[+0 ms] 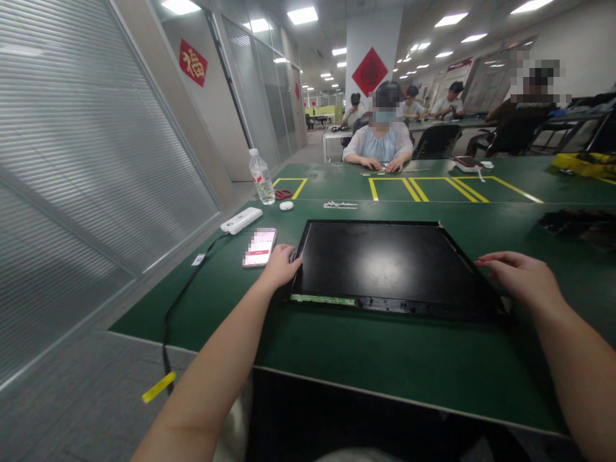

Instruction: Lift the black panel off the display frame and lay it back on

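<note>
A black flat display panel lies face up on the green table in front of me. A green strip runs along the left part of its near edge. At the panel's left edge is my left hand, its fingers curled and closed on the frame. On the opposite side, my right hand has its fingers pressed together, the tips at the panel's right edge. Near my left hand lies a phone with a lit screen.
A white power bank with a black strap, a small white case, a water bottle and red scissors stand at left. Thin white strips lie behind the panel. Dark items are at right. A person sits opposite.
</note>
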A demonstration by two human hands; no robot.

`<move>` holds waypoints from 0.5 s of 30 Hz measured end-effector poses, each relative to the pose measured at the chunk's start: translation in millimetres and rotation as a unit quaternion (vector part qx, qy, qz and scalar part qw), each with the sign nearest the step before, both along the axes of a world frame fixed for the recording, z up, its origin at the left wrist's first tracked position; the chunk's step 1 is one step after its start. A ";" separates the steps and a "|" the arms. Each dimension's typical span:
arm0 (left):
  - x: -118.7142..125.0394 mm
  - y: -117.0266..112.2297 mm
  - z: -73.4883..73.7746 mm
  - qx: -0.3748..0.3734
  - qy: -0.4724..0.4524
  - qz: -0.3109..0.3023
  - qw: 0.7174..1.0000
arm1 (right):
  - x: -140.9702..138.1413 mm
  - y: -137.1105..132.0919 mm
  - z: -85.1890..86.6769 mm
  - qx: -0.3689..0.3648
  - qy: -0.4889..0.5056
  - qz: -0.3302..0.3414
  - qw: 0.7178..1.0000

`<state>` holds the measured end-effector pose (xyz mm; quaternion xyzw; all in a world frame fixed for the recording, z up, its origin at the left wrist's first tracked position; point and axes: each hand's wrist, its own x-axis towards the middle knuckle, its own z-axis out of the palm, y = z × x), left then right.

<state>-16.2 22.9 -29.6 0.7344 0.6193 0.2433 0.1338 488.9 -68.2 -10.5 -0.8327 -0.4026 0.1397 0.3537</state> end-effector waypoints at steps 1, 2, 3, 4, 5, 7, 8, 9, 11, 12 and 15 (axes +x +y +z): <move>0.2 0.4 -0.4 0.002 0.015 -0.001 1.000 | 2.8 0.5 -1.4 -0.002 -0.013 0.000 1.000; 0.7 0.5 -0.7 0.003 0.028 -0.002 1.000 | 5.3 1.5 -3.0 -0.006 -0.022 0.000 1.000; 1.3 0.5 -1.0 0.004 0.040 -0.003 0.999 | 7.2 2.7 -4.7 -0.010 -0.025 0.004 1.000; 2.0 0.3 -1.3 0.004 0.050 -0.005 0.999 | 8.3 4.0 -6.3 -0.013 -0.025 0.009 1.000; 2.5 0.0 -1.5 0.003 0.058 -0.006 0.998 | 8.6 5.4 -7.8 -0.017 -0.023 0.016 0.999; 2.7 -0.3 -1.8 0.003 0.064 -0.009 0.998 | 7.4 7.9 -10.3 -0.023 -0.015 0.033 0.999; 2.5 -0.3 -2.0 0.002 0.061 -0.010 0.998 | 6.3 8.9 -11.3 -0.026 -0.010 0.041 0.999; 2.1 -0.1 -2.3 0.002 0.055 -0.010 0.998 | 5.1 9.8 -12.0 -0.033 -0.008 0.048 0.998; 1.0 0.8 -3.0 -0.001 0.038 -0.011 0.999 | 3.1 11.1 -12.8 -0.056 -0.016 0.061 0.996; 0.5 1.3 -3.4 -0.002 0.031 -0.011 0.999 | 2.6 11.6 -12.8 -0.069 -0.026 0.068 0.995; 0.2 2.5 -4.4 -0.003 0.014 -0.011 1.000 | 2.7 12.5 -12.0 -0.096 -0.061 0.084 0.990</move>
